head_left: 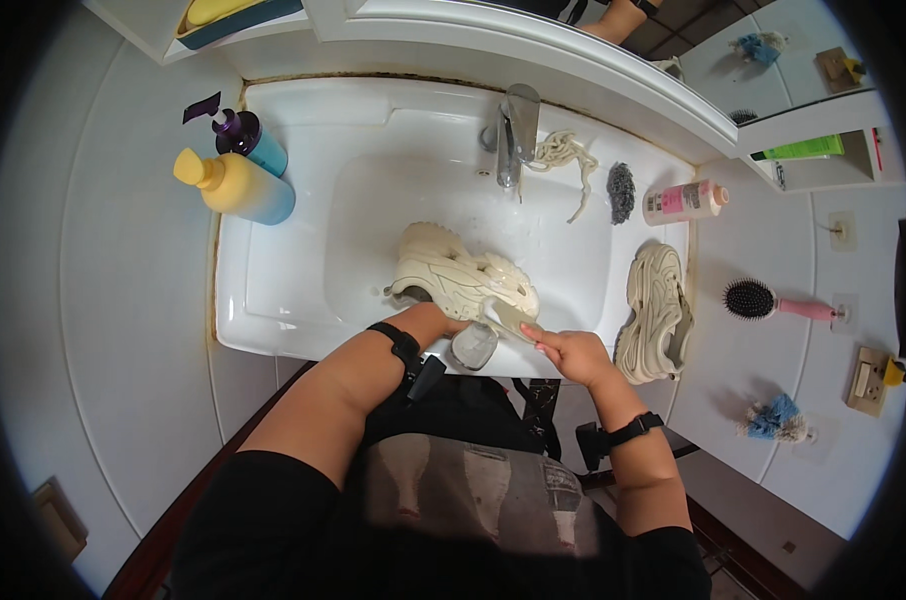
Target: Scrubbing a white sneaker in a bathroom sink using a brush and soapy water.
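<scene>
A cream, chunky-soled sneaker lies on its side in the white sink, toward its front edge. At the shoe's near side is my left hand, closed against it, with most of the fingers hidden. From the right, my right hand pinches a pale, flat, cream-coloured piece against the toe end; its exact kind is unclear. Just below that, a rounded whitish-grey object sits at the front rim. A second cream sneaker rests on the sink's right ledge.
A metal faucet rises at the back, with cream shoelaces beside it. Right of these lie a grey scouring pad and a pink-labelled bottle. Two pump bottles stand left. A hairbrush hangs on the right wall.
</scene>
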A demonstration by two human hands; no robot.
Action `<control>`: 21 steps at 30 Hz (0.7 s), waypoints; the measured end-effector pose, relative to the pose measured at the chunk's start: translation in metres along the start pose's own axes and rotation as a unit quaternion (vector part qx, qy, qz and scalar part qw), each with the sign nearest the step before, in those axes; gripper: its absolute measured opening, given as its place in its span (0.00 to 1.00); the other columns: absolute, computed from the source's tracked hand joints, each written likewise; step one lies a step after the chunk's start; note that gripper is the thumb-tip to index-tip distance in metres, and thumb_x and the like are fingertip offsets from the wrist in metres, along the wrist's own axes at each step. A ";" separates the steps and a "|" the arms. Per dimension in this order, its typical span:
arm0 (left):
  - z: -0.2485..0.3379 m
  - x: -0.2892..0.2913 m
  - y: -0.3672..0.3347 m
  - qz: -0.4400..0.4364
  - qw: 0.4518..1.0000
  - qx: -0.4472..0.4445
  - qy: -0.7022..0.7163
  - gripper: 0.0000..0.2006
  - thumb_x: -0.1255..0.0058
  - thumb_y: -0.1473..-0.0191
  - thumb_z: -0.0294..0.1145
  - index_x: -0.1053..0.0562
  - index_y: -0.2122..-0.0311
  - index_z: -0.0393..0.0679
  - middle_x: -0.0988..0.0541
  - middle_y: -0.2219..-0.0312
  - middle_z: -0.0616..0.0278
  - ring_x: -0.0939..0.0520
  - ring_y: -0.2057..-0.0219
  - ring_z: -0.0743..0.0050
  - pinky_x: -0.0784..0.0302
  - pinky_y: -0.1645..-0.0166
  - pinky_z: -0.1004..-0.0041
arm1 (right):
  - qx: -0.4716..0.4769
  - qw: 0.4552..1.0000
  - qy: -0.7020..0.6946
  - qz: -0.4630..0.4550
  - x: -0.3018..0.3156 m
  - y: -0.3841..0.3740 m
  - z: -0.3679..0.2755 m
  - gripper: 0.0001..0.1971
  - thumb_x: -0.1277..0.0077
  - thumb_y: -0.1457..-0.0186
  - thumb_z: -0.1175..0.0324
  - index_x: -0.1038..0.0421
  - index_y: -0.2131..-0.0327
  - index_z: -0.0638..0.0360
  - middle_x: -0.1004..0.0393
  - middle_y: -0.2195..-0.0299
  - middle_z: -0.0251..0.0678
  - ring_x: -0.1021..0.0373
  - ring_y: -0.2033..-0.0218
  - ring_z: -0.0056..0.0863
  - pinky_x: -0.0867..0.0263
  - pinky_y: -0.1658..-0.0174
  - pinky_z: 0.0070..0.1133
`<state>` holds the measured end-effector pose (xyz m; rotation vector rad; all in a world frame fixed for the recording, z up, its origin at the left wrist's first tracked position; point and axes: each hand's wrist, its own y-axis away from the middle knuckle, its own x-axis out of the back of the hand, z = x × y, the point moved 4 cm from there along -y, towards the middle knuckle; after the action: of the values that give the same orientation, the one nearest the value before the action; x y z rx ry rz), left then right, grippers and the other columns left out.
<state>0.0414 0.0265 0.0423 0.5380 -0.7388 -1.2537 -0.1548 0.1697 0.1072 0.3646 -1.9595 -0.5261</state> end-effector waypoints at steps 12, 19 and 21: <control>-0.018 -0.011 -0.012 -0.019 0.997 -0.025 -0.076 0.29 0.55 0.52 0.58 0.28 0.57 0.40 0.26 0.59 0.46 0.26 0.56 0.55 0.34 0.52 0.71 | 0.082 0.996 -0.023 0.012 -0.001 -0.073 -0.067 0.20 0.58 0.45 0.58 0.40 0.48 0.22 0.28 0.77 0.37 0.30 0.75 0.36 0.36 0.72 0.29; -0.009 -0.005 -0.002 0.005 0.989 -0.090 -0.117 0.33 0.55 0.55 0.62 0.26 0.60 0.38 0.25 0.61 0.44 0.25 0.58 0.53 0.33 0.53 0.70 | 0.028 0.999 -0.013 0.031 -0.001 -0.002 0.001 0.19 0.57 0.45 0.57 0.39 0.49 0.19 0.29 0.79 0.38 0.30 0.76 0.37 0.35 0.72 0.30; -0.008 -0.005 -0.003 -0.002 0.988 -0.093 -0.119 0.32 0.56 0.54 0.62 0.27 0.59 0.39 0.25 0.60 0.44 0.25 0.57 0.53 0.33 0.53 0.69 | -0.017 1.000 0.017 -0.002 -0.005 0.012 0.011 0.19 0.57 0.45 0.57 0.39 0.50 0.19 0.29 0.79 0.38 0.30 0.77 0.38 0.35 0.73 0.30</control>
<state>0.0449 0.0300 0.0338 0.2384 -0.8094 -1.3895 -0.1625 0.1842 0.1052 0.3537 -1.9155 -0.5503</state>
